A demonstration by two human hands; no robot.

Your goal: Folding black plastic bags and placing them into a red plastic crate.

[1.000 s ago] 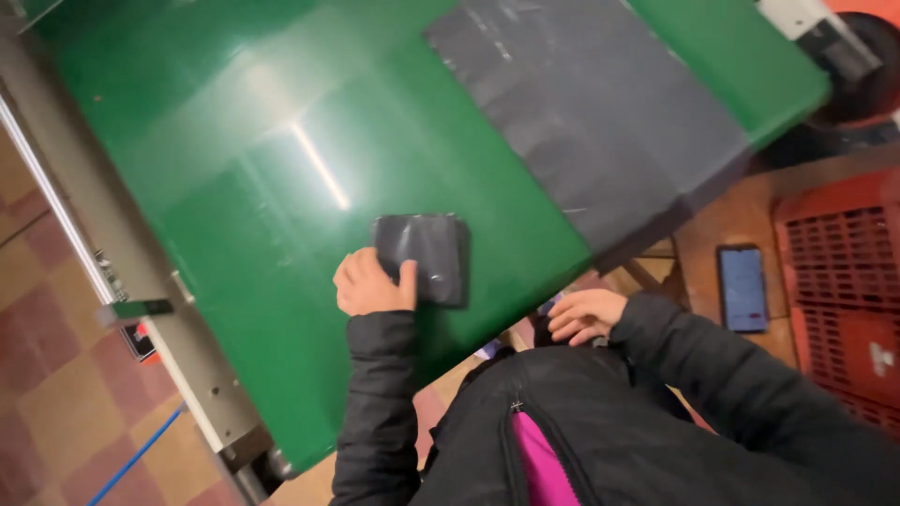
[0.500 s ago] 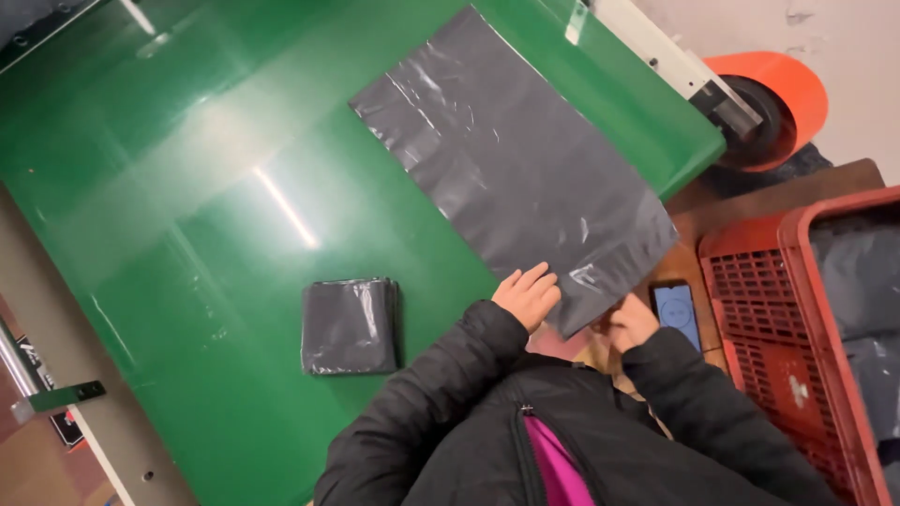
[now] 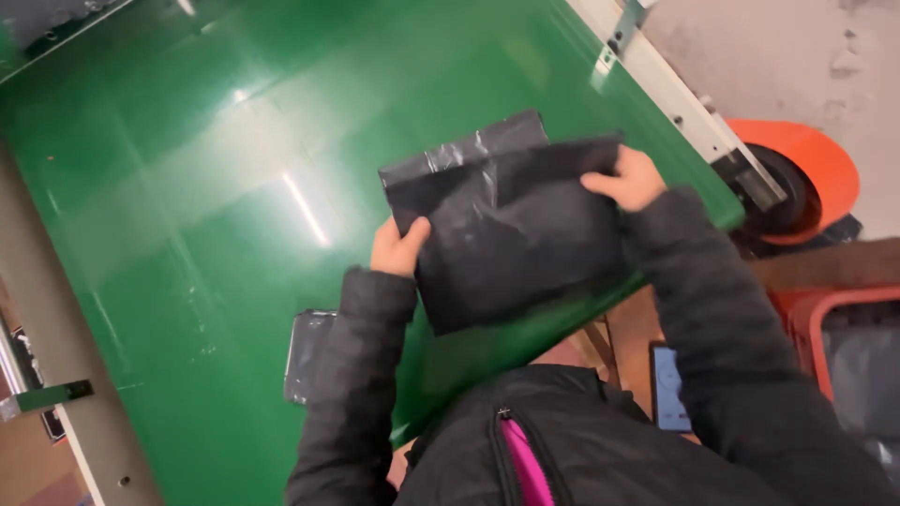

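Note:
I hold a dark grey plastic mailer bag (image 3: pixel 506 234) up over the green table (image 3: pixel 187 187), one hand on each side. My left hand (image 3: pixel 398 248) grips its left edge and my right hand (image 3: pixel 623 178) grips its upper right corner. The bag's top edge is spread apart, with a folded flap behind it. A small folded black packet in clear wrap (image 3: pixel 307 351) lies flat on the table, partly hidden under my left sleeve.
A metal rail (image 3: pixel 675 98) runs along the table's right edge, with an orange wheel-shaped part (image 3: pixel 797 178) beyond it. A red crate (image 3: pixel 844 347) holding grey bags stands at the right. A phone (image 3: pixel 667 386) lies near my right arm. A grey frame (image 3: pixel 56 375) borders the left.
My left hand left the black packet and went to the grey bag. Both hands have lifted the bag off the table, and it is now bunched smaller between them.

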